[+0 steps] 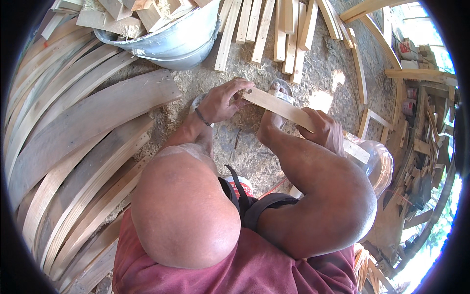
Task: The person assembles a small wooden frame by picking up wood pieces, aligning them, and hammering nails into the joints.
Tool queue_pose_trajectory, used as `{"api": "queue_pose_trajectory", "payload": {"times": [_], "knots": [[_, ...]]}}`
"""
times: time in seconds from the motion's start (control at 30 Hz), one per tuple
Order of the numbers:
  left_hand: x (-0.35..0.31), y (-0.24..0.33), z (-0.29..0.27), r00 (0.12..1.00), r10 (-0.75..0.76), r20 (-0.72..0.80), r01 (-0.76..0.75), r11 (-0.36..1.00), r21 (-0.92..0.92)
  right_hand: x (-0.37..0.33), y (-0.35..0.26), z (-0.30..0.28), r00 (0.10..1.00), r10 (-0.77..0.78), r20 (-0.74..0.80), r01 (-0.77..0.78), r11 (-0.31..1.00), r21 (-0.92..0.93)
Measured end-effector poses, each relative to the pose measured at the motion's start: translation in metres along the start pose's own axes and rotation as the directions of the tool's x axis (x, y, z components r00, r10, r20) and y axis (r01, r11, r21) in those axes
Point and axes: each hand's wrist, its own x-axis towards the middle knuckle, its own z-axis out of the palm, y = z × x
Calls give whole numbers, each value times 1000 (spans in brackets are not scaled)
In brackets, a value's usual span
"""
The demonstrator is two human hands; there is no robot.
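Note:
A pale, narrow wooden strip (277,107) lies slantwise across my hands, above my sandalled foot (279,90). Its left end, marked by a dark round spot, is pinched between the thumb and fingers of my left hand (225,100). Farther along, my right hand (322,130) wraps over the strip from above. The strip's right end (356,151) sticks out past that hand, beside a clear, rounded plastic container (382,164). My bent knees hide most of my right forearm.
Long curved boards (93,112) are stacked at the left. A grey-white bucket (181,46) full of wood offcuts stands at the far left. Several short strips (289,44) lie on the shaving-strewn ground ahead. A red-and-white tub (241,185) sits between my legs; more timber (421,132) fills the right.

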Motion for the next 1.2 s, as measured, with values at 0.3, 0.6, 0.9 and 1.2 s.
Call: {"api": "queue_pose_trajectory", "payload": {"times": [0.3, 0.6, 0.9, 1.2], "knots": [[1, 3, 1, 999, -39, 18, 39, 999, -24, -15, 38, 16, 998, -17, 63, 18, 1000, -7], [4, 0, -4, 999, -17, 47, 17, 1000, 1, -12, 88, 55, 990, -95, 103, 101, 993, -54], [-2, 3, -4, 994, -85, -62, 91, 991, 98, -15, 117, 69, 960, -279, -25, 277, 959, -65], [0, -19, 6, 999, -19, -27, 22, 995, 95, -163, 165, 104, 831, 118, -544, -34, 986, 163]]}}
